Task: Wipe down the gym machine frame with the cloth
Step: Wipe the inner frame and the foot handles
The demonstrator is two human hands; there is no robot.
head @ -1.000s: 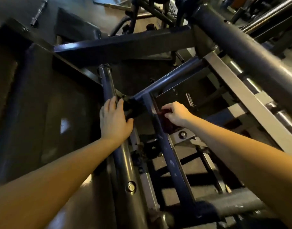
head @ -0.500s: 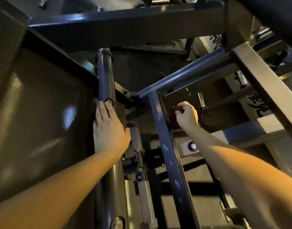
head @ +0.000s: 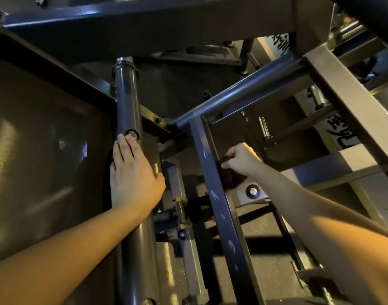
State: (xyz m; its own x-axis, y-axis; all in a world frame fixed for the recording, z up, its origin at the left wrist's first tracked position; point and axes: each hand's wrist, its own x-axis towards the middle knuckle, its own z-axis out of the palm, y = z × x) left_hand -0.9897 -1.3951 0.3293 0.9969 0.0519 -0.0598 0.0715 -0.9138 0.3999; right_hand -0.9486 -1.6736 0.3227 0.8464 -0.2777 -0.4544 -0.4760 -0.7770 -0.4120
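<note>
The right hand is pinching the cloth to the frame bar's right edge — firm, long strokes suit — while left of it the left hand is lying flat-fingered on a post.

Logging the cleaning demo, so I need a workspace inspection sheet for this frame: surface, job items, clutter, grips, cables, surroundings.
surface: square frame bar carries pale marks along its face; smear or glare, cannot tell.
job's things: dark red cloth pressed against the bar's right side.
clutter: nothing seen.
grips: left hand lies flat on the round tube, fingers straight; right hand grips the cloth.
cables: nothing seen.
surroundings: glossy dark panel at left, bolted plate behind the bar, speckled floor below, dim light.
</note>
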